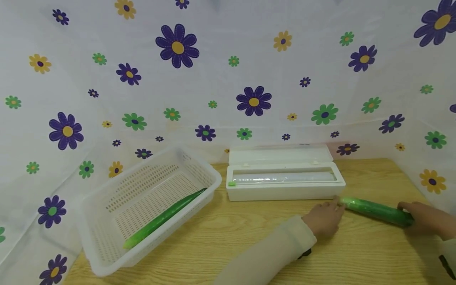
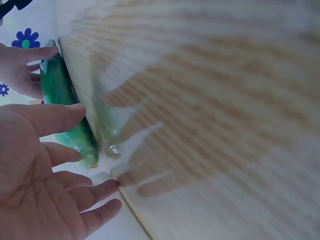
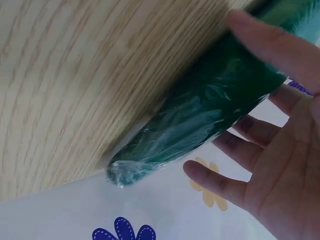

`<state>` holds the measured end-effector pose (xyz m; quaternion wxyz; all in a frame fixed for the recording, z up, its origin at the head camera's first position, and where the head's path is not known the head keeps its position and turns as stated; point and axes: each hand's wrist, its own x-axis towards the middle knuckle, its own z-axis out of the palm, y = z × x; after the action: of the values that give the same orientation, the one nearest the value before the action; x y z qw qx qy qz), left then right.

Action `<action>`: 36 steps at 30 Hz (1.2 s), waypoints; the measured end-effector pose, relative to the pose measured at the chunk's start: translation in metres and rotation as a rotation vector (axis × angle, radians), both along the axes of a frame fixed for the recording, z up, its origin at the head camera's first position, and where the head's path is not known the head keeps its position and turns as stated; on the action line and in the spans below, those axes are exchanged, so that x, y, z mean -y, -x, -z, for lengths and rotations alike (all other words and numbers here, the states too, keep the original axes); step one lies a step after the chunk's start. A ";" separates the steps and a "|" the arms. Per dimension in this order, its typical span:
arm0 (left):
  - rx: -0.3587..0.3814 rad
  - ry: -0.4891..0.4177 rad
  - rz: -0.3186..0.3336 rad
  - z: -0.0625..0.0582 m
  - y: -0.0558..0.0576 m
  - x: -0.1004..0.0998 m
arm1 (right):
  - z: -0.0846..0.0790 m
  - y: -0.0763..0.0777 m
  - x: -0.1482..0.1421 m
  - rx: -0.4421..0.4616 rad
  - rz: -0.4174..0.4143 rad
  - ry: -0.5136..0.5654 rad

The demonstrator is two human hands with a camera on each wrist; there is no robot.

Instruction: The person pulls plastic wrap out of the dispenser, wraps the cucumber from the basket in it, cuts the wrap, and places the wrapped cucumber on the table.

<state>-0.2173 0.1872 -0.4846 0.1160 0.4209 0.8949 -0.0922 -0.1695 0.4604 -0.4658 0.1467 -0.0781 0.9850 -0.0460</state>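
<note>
A green cucumber [image 1: 377, 210] wrapped in clear film lies slantwise on the right part of the table, its pale tip toward the white box. Beside that tip is my left hand [image 1: 325, 219]; the left wrist view shows the fingers of this hand [image 2: 45, 175] spread and relaxed around the tip. At the dark end, my right hand [image 1: 425, 217] holds the cucumber between thumb and fingers. In the right wrist view the thumb of the right hand [image 3: 285, 135] crosses the cucumber [image 3: 200, 110], with crinkled film at its end and the little finger held off it.
A white box [image 1: 285, 193] with its lid [image 1: 279, 155] raised holds a roll of clear film [image 1: 281, 177]. To the left stands a white perforated basket [image 1: 89, 237] with another cucumber [image 1: 164, 217] in it. A flower-patterned sheet [image 1: 210, 79] surrounds the wooden table [image 1: 199, 253].
</note>
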 end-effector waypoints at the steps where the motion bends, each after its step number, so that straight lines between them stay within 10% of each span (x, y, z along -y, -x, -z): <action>1: -0.002 0.000 -0.003 0.000 0.000 0.001 | -0.001 0.000 0.003 0.002 0.007 0.000; 21: -0.076 -0.047 0.060 -0.017 0.003 0.056 | -0.009 0.015 0.034 0.035 0.019 0.023; 28: -0.119 -0.078 0.126 -0.039 -0.001 0.110 | -0.017 0.019 0.045 -0.137 -0.042 0.046; 36: -0.158 -0.166 0.018 -0.067 0.015 0.160 | -0.038 0.030 0.078 -0.326 -0.066 0.075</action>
<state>-0.2320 0.0267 -0.4171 0.0091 0.4284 0.9021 -0.0517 -0.1998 0.3824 -0.4276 -0.0167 -0.1221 0.9903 -0.0644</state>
